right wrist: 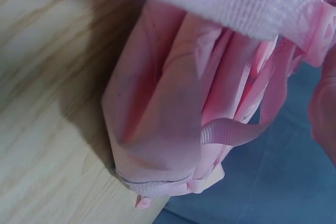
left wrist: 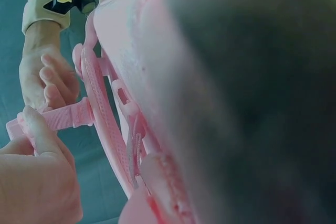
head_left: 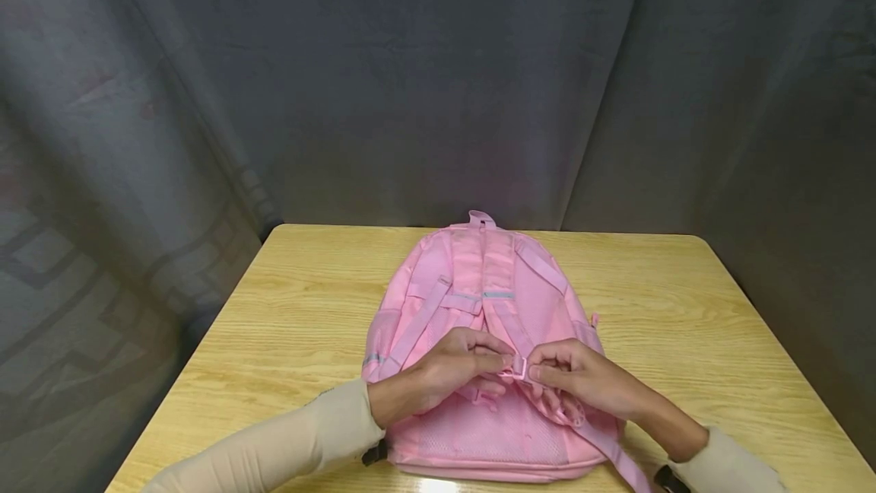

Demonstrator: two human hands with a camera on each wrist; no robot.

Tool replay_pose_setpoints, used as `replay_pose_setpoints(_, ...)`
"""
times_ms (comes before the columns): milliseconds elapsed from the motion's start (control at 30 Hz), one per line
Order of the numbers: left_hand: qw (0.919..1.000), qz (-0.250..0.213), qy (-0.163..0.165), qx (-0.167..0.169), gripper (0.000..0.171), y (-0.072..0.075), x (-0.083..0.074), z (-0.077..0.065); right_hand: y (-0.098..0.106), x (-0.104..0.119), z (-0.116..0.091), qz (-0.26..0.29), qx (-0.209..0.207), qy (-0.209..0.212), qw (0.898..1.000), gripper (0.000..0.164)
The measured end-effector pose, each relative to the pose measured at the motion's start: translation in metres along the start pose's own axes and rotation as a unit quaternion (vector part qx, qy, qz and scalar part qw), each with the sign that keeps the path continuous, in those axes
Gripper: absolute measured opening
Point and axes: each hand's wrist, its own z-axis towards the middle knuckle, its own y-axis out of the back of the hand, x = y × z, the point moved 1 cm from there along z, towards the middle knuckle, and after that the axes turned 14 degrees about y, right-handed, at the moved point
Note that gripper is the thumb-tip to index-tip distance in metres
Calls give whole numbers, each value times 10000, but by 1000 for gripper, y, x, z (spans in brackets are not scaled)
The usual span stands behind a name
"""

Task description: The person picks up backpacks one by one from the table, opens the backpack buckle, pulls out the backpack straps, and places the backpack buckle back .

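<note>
A pink backpack (head_left: 458, 432) lies on the table with its shoulder straps facing up. Over its lower middle, a pink adjuster buckle (head_left: 520, 368) on a webbing strap (head_left: 512, 326) sits between two hands. The left hand (head_left: 455, 364) pinches the strap beside the buckle with thumb and fingers; in the left wrist view the webbing (left wrist: 63, 118) runs from those fingers toward the bag. From the other side, the right hand (head_left: 588, 379) pinches at the buckle's edge, its other fingers curled below. At the right wrist view's edge, the buckle (right wrist: 320, 32) shows beside part of that hand.
The wooden table (head_left: 308, 287) surrounds the bag. Grey curtains (head_left: 411, 82) hang behind and at the sides. A loose strap end (head_left: 619, 459) trails off the bag's lower right toward the near edge. The bag's top handle (head_left: 481, 217) points to the far edge.
</note>
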Motion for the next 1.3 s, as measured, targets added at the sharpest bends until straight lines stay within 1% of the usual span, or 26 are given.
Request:
replay_pose_setpoints(100,10000,-20,16,6,20,0,0,1,0,1,1,-43,-59,-138,9999,22)
replay_pose_setpoints(233,10000,-39,15,1,19,-1,1,1,-1,2,2,-4,-79,-108,9999,21)
replay_pose_setpoints(400,10000,-36,-68,51,19,-2,1,2,-2,1,2,216,-40,187,9996,18)
replay_pose_setpoints(500,10000,-21,-78,56,18,-2,1,2,-2,0,2,238,-32,260,9994,17)
replay_pose_setpoints(633,10000,7,-54,37,18,-1,2,3,-3,0,2,173,-64,196,9996,17)
replay_pose_setpoints(733,10000,21,-54,21,17,-1,2,3,-3,0,2,192,-124,21,9997,18)
replay_pose_setpoints(867,10000,29,-57,3,17,-1,3,3,-4,0,3,305,-131,-41,9994,18)
replay_pose_setpoints(967,10000,49,-49,-12,16,0,3,3,-3,1,3,310,-107,22,9995,18)
replay_pose_setpoints(1067,10000,70,-35,-16,16,1,3,2,-4,2,3,192,-173,-192,9995,17)
replay_pose_setpoints(1200,9999,102,6,-85,18,3,1,2,-4,5,3,85,-173,-313,9993,18)
replay_pose_setpoints(1300,9998,124,12,-169,19,5,1,1,-3,7,3,220,-56,-195,9996,18)
